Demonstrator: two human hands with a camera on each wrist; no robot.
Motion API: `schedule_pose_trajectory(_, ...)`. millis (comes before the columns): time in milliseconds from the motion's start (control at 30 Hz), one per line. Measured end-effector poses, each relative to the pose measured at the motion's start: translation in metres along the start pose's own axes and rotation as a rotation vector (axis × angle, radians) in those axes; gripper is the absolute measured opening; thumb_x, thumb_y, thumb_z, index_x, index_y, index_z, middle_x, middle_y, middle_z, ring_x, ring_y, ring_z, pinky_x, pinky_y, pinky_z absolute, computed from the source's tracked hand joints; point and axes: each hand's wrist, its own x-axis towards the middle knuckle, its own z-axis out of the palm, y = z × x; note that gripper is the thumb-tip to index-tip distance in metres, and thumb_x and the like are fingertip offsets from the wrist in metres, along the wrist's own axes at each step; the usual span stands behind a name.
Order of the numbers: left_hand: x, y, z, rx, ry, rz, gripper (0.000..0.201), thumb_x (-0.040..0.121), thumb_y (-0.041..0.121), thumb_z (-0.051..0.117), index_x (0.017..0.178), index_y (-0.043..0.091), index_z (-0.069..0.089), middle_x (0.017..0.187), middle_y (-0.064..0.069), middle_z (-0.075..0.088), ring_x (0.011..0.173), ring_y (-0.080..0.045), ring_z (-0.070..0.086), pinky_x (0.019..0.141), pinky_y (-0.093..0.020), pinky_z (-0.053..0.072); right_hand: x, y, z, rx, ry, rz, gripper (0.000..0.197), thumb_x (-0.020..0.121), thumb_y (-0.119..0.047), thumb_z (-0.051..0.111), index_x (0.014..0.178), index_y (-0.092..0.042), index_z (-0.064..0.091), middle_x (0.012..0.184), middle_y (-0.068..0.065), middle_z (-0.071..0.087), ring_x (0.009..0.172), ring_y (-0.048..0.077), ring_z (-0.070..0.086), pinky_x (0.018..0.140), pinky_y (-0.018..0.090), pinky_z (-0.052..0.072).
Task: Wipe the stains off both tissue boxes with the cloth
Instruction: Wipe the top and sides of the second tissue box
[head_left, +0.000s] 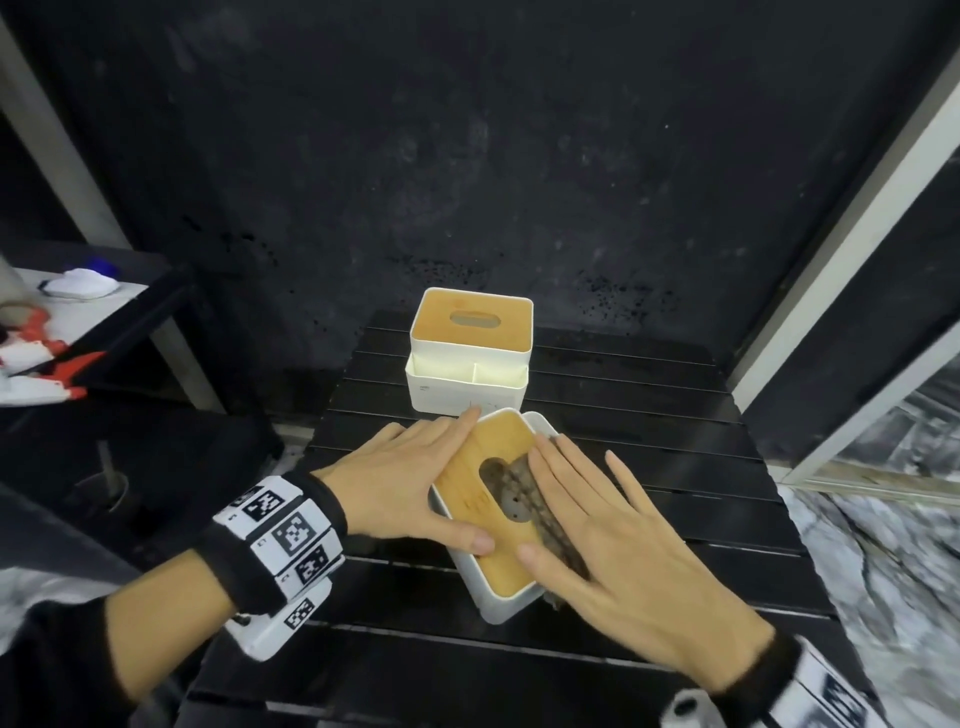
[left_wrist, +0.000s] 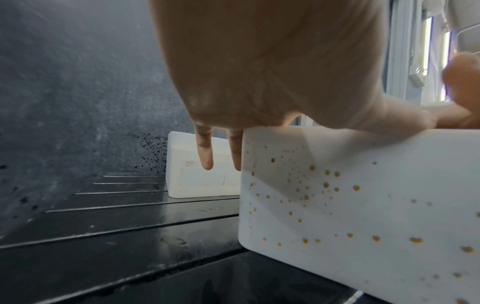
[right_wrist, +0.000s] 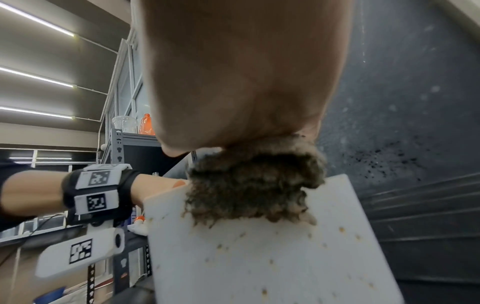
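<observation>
The near tissue box (head_left: 501, 597) is white with a wooden lid (head_left: 493, 525) and sits angled on the table. Brown stain spots dot its side walls (left_wrist: 363, 205) (right_wrist: 259, 257). My left hand (head_left: 415, 478) rests against its left edge with the fingers (left_wrist: 205, 152) straight and the thumb lying on the lid. My right hand (head_left: 597, 519) lies flat on a grey-brown fuzzy cloth (head_left: 524, 483), pressing it onto the lid's right side; the cloth (right_wrist: 254, 185) hangs over the box's edge. The second tissue box (head_left: 470, 358) (left_wrist: 197, 181) stands just behind, untouched.
Both boxes sit on a black slatted table (head_left: 571, 613) against a dark speckled wall (head_left: 467, 156). A side shelf (head_left: 78, 312) at the left holds white and red items. A white frame (head_left: 857, 234) and marbled floor (head_left: 893, 571) lie to the right.
</observation>
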Motion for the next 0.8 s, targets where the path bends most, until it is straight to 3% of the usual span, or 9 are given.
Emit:
schedule_pose_trajectory(200,0.002,-0.005,0.002,-0.017,-0.008,0.007,0.135,0.07,0.097,0.055,0.163,0.037,-0.023,0.171,0.016,0.01,0.153,-0.007,0.018,0.128,-0.04,0.018,0.044,-0.006,0.005,0.082,0.063,0.027,0.088,0.092,-0.081,0.003,0.161,-0.026,-0.007,0.168,-0.014,-0.012,0.15,-0.001,-0.02,0.126,0.048,-0.003)
schedule_pose_trajectory(433,0.001,-0.002,0.002,-0.007,0.007,0.008,0.134,0.073,0.091,0.059,0.164,0.035,-0.021,0.17,0.016,0.012,0.15,-0.006,0.018,0.126,-0.037,0.018,0.002,-0.004,0.003,0.028,0.022,0.029,0.088,0.091,-0.082,-0.002,0.16,-0.028,-0.013,0.166,-0.019,-0.018,0.146,-0.006,-0.028,0.125,0.046,-0.01)
schedule_pose_trajectory(667,0.003,-0.005,0.003,-0.017,-0.004,0.01,0.135,0.071,0.096,0.057,0.164,0.037,-0.021,0.17,0.017,0.012,0.151,-0.006,0.019,0.128,-0.04,0.019,0.046,-0.009,0.005,0.062,0.076,0.054,0.087,0.093,-0.08,0.004,0.161,-0.026,-0.007,0.169,-0.012,-0.01,0.151,0.001,-0.019,0.124,0.051,-0.009)
schedule_pose_trajectory(800,0.001,-0.001,0.001,-0.024,-0.007,-0.001,0.133,0.074,0.091,0.061,0.164,0.036,-0.02,0.17,0.016,0.012,0.151,-0.006,0.018,0.128,-0.039,0.017,0.026,-0.009,0.007,0.073,0.067,0.045,0.09,0.091,-0.083,0.001,0.161,-0.028,-0.009,0.167,-0.016,-0.013,0.148,-0.003,-0.024,0.125,0.048,-0.009)
